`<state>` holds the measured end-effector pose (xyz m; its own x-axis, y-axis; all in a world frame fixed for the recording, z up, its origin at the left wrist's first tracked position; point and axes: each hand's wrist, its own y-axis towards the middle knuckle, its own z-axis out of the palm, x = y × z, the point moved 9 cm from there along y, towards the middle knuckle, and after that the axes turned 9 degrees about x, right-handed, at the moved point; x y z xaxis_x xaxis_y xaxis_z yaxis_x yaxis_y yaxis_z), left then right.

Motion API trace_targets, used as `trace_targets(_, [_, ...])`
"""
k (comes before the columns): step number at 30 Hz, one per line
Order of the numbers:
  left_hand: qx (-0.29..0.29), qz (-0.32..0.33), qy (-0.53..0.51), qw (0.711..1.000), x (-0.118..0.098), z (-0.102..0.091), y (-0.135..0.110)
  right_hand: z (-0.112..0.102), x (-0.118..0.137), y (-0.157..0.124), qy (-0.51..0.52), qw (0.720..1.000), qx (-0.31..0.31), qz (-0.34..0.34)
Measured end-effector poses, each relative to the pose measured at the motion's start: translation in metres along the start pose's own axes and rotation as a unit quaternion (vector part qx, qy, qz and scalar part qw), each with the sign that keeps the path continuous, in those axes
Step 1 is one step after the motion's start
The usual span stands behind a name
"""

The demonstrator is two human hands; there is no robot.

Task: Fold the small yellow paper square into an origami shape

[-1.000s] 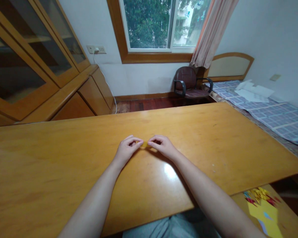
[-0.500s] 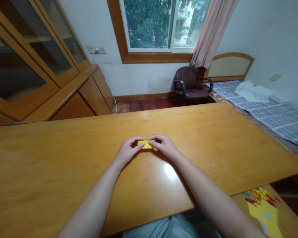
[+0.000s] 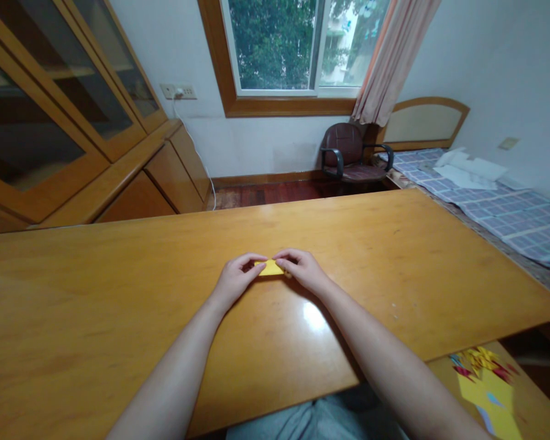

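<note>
A small folded piece of yellow paper (image 3: 271,268) is held between my two hands, just above or on the wooden table (image 3: 165,269). My left hand (image 3: 241,273) pinches its left end, thumb on the near face and fingers behind. At the right end, my right hand (image 3: 301,269) grips it the same way. The two index fingertips almost meet along the paper's upper edge. My fingers hide both ends of the paper, so its full folded shape cannot be made out.
At the lower right, a lower surface (image 3: 531,397) bears yellow paper sheets (image 3: 497,394) and a pile of small yellow and red folded pieces (image 3: 481,360). Beyond the table stand a brown armchair (image 3: 348,153), a bed (image 3: 499,201) and a glass-door cabinet (image 3: 119,122).
The yellow paper's upper edge has shifted very slightly between my fingers. Both hands keep their grip in nearly the same place.
</note>
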<state>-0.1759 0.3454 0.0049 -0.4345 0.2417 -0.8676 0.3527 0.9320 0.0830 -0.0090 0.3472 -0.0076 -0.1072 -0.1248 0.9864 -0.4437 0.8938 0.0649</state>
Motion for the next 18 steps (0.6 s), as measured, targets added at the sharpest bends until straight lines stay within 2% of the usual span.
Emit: trace_targets(18, [0.002,-0.001,-0.026,1.0,0.0014,0.001,0.0019,-0.0012,0.0009,0.0001,0.011,1.0,-0.008,-0.002])
